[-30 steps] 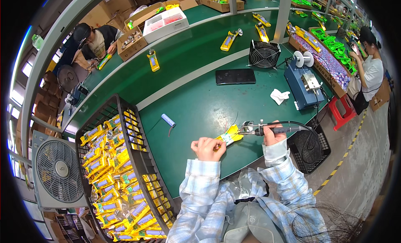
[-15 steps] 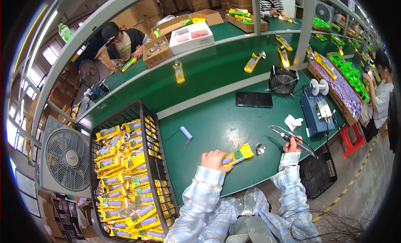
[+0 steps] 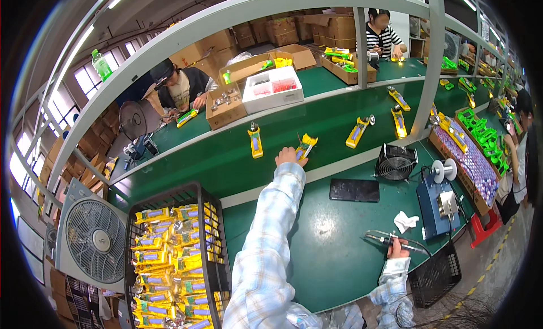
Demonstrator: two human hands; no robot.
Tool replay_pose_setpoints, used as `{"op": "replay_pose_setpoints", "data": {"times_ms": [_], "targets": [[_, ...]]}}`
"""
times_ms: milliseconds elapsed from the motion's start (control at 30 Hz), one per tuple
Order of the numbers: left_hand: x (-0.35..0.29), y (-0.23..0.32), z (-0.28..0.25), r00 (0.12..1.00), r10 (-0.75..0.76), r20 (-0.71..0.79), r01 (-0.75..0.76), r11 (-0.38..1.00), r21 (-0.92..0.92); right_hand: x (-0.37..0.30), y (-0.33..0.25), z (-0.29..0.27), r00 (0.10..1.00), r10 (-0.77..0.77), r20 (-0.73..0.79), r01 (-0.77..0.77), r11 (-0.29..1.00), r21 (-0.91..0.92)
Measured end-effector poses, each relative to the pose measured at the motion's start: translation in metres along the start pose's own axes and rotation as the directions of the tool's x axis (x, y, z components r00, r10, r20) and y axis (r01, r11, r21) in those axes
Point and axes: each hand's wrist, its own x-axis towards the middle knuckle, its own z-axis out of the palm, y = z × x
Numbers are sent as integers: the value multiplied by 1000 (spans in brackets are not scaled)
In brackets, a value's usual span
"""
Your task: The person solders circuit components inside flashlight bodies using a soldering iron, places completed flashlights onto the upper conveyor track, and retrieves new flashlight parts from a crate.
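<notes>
My left hand (image 3: pixel 289 156) reaches far out over the green belt (image 3: pixel 215 154), its fingers closed around the near end of a yellow flashlight housing (image 3: pixel 307 145) with a green circuit board inside. In my right hand (image 3: pixel 398 248) is a soldering iron (image 3: pixel 384 238), held above the right side of the green worktable (image 3: pixel 328 261), its tip pointing left. More yellow flashlight housings lie on the belt, one (image 3: pixel 255 141) left of my left hand and one (image 3: pixel 357 132) to its right. My left sleeve covers part of the worktable.
A black basket (image 3: pixel 205 238) full of yellow housings stands at left, beside a grey box fan (image 3: pixel 96 238). On the worktable are a black phone (image 3: pixel 354 190), a small fan (image 3: pixel 396 162), a crumpled tissue (image 3: pixel 405 221) and a blue soldering unit (image 3: pixel 432 207). Co-workers sit across the belt.
My left hand has carried the yellow flashlight housing from the worktable forward onto the belt. My right hand still holds the soldering iron. The view has tilted upward.
</notes>
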Motion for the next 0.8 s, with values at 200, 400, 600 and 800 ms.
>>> {"op": "replay_pose_setpoints", "data": {"times_ms": [200,400,600,800], "targets": [[56,-48,42,974,-154,-165,117,969,-216,-10,-15,-1,998,-37,43,37,999,-6],[99,-106,32,820,-481,-310,555,801,225,-15,-19,-2,996,-70,64,72,997,-25],[92,-133,14,820,-565,96,558,825,91,-18,-27,9,1000,-19,12,19,999,-25],[16,-121,-5,883,-446,-147,287,760,-582,-21,-38,15,982,-90,163,95,995,-26]]}}
